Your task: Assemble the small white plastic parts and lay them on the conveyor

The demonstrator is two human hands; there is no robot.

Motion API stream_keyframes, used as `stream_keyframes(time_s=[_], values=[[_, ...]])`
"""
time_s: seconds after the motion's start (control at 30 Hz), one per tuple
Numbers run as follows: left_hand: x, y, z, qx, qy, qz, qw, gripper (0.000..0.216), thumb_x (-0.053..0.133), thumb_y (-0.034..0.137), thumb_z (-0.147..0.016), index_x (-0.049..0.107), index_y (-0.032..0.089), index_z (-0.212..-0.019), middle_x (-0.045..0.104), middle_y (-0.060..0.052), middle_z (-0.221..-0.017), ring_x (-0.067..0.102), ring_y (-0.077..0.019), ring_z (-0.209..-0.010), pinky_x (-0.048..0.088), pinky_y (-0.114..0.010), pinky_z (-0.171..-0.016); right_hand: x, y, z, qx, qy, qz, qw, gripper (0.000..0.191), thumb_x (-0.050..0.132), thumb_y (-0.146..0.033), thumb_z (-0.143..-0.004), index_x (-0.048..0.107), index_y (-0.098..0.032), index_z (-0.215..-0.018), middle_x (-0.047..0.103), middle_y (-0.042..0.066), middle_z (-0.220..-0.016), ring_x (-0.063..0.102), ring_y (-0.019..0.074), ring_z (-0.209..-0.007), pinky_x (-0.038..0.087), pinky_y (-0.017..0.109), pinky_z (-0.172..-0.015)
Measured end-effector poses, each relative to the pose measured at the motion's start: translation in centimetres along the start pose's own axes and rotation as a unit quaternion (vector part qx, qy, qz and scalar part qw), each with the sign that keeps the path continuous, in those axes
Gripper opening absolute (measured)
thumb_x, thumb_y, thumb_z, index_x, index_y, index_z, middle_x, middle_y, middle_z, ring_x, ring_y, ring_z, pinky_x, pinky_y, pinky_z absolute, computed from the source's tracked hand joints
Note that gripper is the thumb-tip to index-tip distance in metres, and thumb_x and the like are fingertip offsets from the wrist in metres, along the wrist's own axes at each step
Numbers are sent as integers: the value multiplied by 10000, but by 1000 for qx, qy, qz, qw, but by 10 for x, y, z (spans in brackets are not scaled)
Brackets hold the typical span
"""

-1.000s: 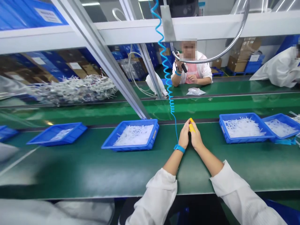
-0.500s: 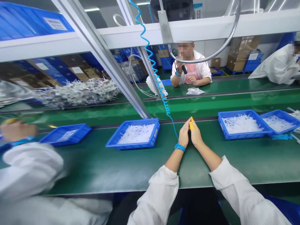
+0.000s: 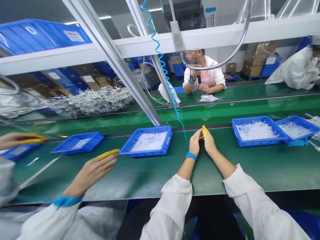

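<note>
My left hand (image 3: 194,142), with a blue wrist strap (image 3: 191,155), is held over the green work surface, its fingers slightly bent. Opposite it is my right hand (image 3: 210,142), fingers stretched forward and a yellow finger cot (image 3: 205,131) on one of them. The fingertips of both hands meet or nearly meet, while the wrists stay apart. Nothing shows between the palms, though their inner sides are partly hidden. A blue coiled cord (image 3: 185,131) hangs down to the left wrist.
Blue trays of white strips stand left (image 3: 145,154) and right (image 3: 260,143) of my hands, with more trays farther out. A co-worker's hands (image 3: 87,171) reach in from the left. Across the green bench (image 3: 160,180) sits another person (image 3: 208,75). A metal frame (image 3: 120,66) rises ahead.
The fingers of my left hand have bent a little; my hands otherwise stay in place. The co-worker's hand at left has come forward over the bench. The view has shifted slightly.
</note>
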State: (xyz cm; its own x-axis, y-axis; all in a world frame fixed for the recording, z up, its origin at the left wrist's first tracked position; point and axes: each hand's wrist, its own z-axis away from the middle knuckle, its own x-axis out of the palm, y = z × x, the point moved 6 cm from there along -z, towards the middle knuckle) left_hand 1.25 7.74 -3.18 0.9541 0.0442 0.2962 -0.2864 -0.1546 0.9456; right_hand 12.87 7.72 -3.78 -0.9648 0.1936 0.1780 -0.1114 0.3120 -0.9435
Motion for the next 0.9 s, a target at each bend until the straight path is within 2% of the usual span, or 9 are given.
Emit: stream_keyframes(time_s=[0.2, 0.37, 0.47, 0.57, 0.63, 0.73, 0.8, 0.87, 0.9], values=[[4, 6, 1, -8, -26, -39, 999, 365, 560, 585, -1035, 729, 315, -1214, 758, -48, -1291, 496, -375, -1484, 482, -664, -1170, 1, 3, -1, 16, 2, -6, 1000, 573, 544, -584, -997, 648, -268, -1464, 633, 66, -1516, 497, 267, -1499, 366, 500, -1272], [17, 18, 6, 4, -56, -95, 994, 373, 544, 599, -1037, 733, 315, -1187, 745, -54, -1317, 542, -399, -1429, 499, -656, -1146, 2, 1, -1, 30, 0, 5, 1000, 595, 560, -589, -986, 638, -264, -1478, 581, 63, -1573, 481, 266, -1514, 332, 463, -1292], [5, 33, 10, 14, -43, -107, 993, 338, 591, 588, -1026, 739, 309, -1148, 752, -53, -1301, 559, -391, -1417, 501, -656, -1153, 3, -2, 1, 43, 1, 10, 999, 621, 552, -600, -985, 616, -257, -1499, 541, 60, -1610, 472, 260, -1520, 314, 450, -1301], [-37, 66, 10, 21, -20, -88, 996, 457, 480, 612, -1067, 753, 247, -1099, 738, -94, -1325, 585, -370, -1407, 474, -635, -1190, 5, -8, 4, 41, 6, 22, 999, 629, 531, -609, -995, 612, -248, -1503, 538, 61, -1612, 472, 250, -1519, 311, 436, -1302], [-81, 99, 3, 29, 0, -79, 996, 604, 342, 629, -1089, 758, 190, -1091, 704, -141, -1377, 561, -358, -1438, 432, -580, -1241, 7, -12, 6, 32, 7, 36, 999, 621, 523, -606, -1001, 619, -246, -1498, 552, 65, -1600, 476, 256, -1517, 313, 442, -1301], [-158, 153, -20, 34, 42, -67, 996, 513, 394, 537, -1102, 765, 182, -1087, 705, -125, -1390, 441, -312, -1535, 338, -474, -1321, 9, -15, 7, 18, 7, 45, 999, 610, 526, -606, -1005, 616, -260, -1500, 565, 63, -1588, 480, 262, -1513, 318, 454, -1299], [-208, 171, -39, -61, 83, -56, 993, 292, 533, 376, -1074, 778, 224, -1028, 767, -58, -1284, 388, -284, -1566, 236, -497, -1365, 10, -15, 8, 16, 11, 40, 999, 611, 533, -608, -1006, 602, -271, -1512, 564, 56, -1590, 469, 254, -1520, 312, 451, -1302], [-250, 182, -55, -113, 146, -59, 981, 264, 512, 283, -1073, 775, 271, -1065, 768, 10, -1277, 305, -231, -1601, 100, -502, -1384, 11, -14, 8, 16, 15, 37, 999, 620, 537, -606, -1008, 583, -272, -1528, 555, 52, -1598, 445, 246, -1535, 297, 445, -1310], [-265, 185, -60, -120, 164, -65, 977, 282, 495, 258, -1072, 775, 279, -1092, 750, 26, -1312, 291, -215, -1603, 89, -480, -1387, 12, -14, 8, 15, 15, 38, 999, 625, 536, -606, -1009, 575, -269, -1535, 549, 54, -1604, 432, 244, -1544, 286, 442, -1315]])
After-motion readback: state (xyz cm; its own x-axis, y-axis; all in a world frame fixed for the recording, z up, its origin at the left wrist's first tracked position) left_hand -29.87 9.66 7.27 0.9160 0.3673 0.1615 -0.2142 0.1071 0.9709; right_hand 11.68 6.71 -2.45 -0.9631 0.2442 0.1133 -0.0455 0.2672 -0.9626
